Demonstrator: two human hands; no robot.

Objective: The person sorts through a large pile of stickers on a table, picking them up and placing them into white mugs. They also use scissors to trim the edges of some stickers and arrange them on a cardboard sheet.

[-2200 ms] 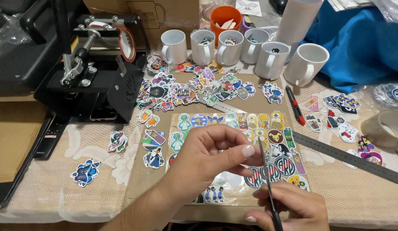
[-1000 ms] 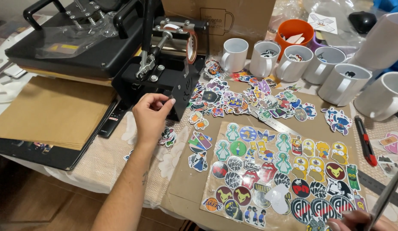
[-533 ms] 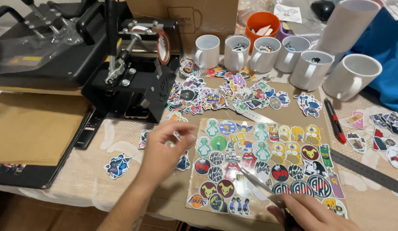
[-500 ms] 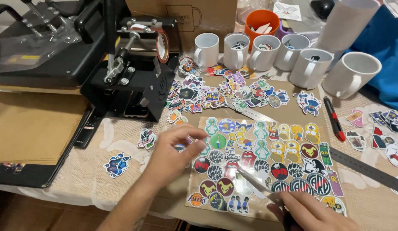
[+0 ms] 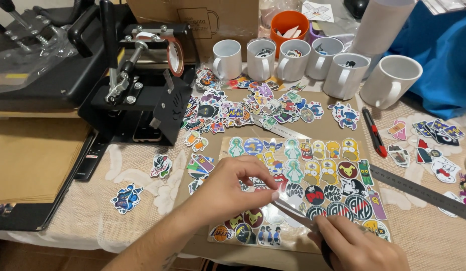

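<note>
Whereas half a second earlier the left hand (image 5: 228, 188) lay flat on the near-left part of the sticker sheet (image 5: 298, 185), it is now curled over the sheet's middle, thumb and fingertips pinched on a sticker at about the sheet's centre; the blade (image 5: 293, 213) held in the right hand (image 5: 355, 246) meets those fingertips, so the work appears to have passed from steadying the sheet to lifting or cutting out one sticker; the right hand is closed round the tool's handle at the near edge of the sheet, and whether the tool is scissors or a knife cannot be told. The sheet rests on a brown cardboard mat (image 5: 338, 130), its near edge close to the table's front edge; loose cut stickers (image 5: 243, 108) crowd the mat's far side, and a row of white mugs (image 5: 313, 60) stands beyond them. To the left, a black heat press (image 5: 137, 95) bounds the work area; to the right, a steel ruler (image 5: 418, 190) lies slantwise and a red utility knife (image 5: 374, 133) lies just off the mat; open room remains mainly on the lace tablecloth (image 5: 92, 216) at the near left, where a few single stickers lie well apart.
</note>
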